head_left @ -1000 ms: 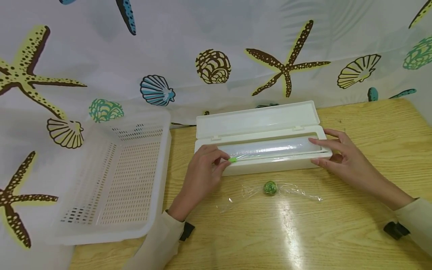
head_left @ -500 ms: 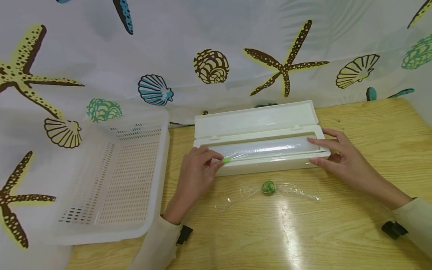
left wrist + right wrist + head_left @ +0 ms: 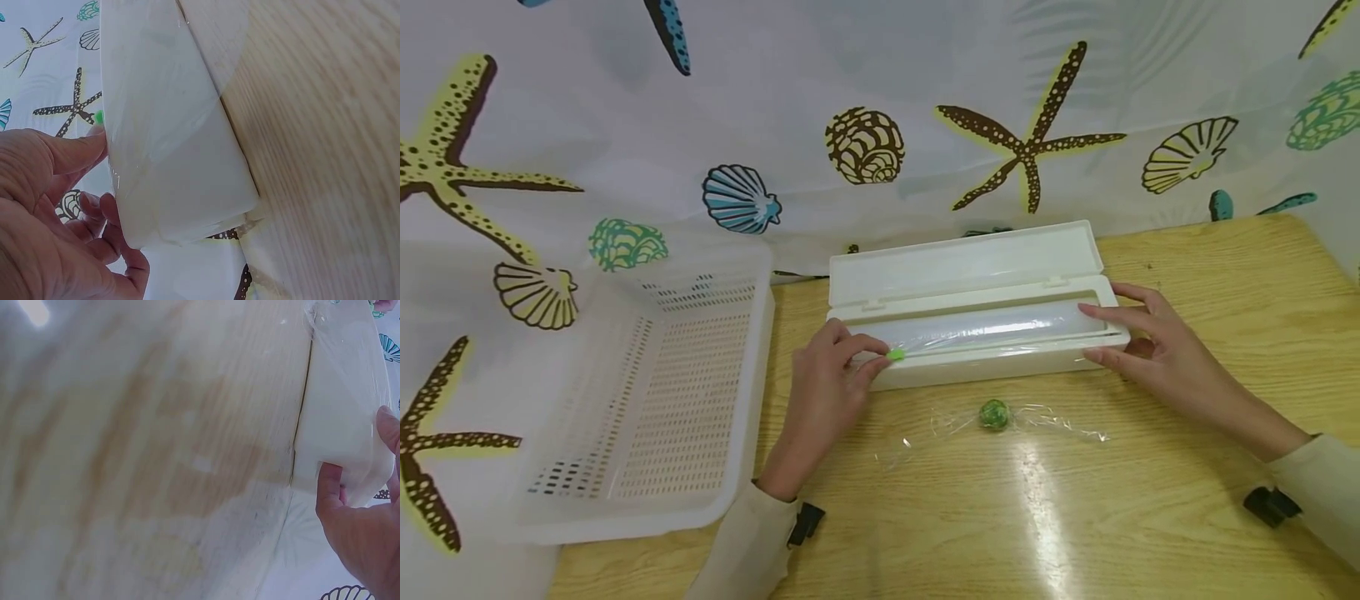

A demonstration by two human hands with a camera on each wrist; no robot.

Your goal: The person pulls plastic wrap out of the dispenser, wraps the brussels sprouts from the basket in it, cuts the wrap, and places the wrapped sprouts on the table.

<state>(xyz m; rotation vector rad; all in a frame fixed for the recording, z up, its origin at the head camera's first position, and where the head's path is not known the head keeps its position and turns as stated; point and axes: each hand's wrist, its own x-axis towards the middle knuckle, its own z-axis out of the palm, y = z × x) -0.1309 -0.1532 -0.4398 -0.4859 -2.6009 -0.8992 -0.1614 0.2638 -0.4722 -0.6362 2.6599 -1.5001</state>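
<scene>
A white cling film dispenser box (image 3: pixel 1000 367) lies along the table with its lid (image 3: pixel 962 267) tipped back. Inside it sits a shiny roll of cling film (image 3: pixel 1000 323), and film drapes over the front wall. My left hand (image 3: pixel 831 379) pinches a small bright green slide cutter (image 3: pixel 895 355) between thumb and forefinger, near the box's left end. In the left wrist view, that cutter (image 3: pixel 99 117) peeks out past the thumb. My right hand (image 3: pixel 1153 342) grips the right end, thumb on the front wall and forefinger over the top.
In front of the box lies a green ball (image 3: pixel 994 414) wrapped in clear film, with twisted film ends (image 3: pixel 1060 422) trailing both ways. A white perforated plastic basket (image 3: pixel 745 417) stands at the left. Behind the wooden table (image 3: pixel 1150 517) hangs a seashell-print curtain (image 3: pixel 805 83).
My left hand has slid a little leftward along the box's front edge with the green slide cutter. The right hand keeps its grip on the right end. The view has shifted slightly.
</scene>
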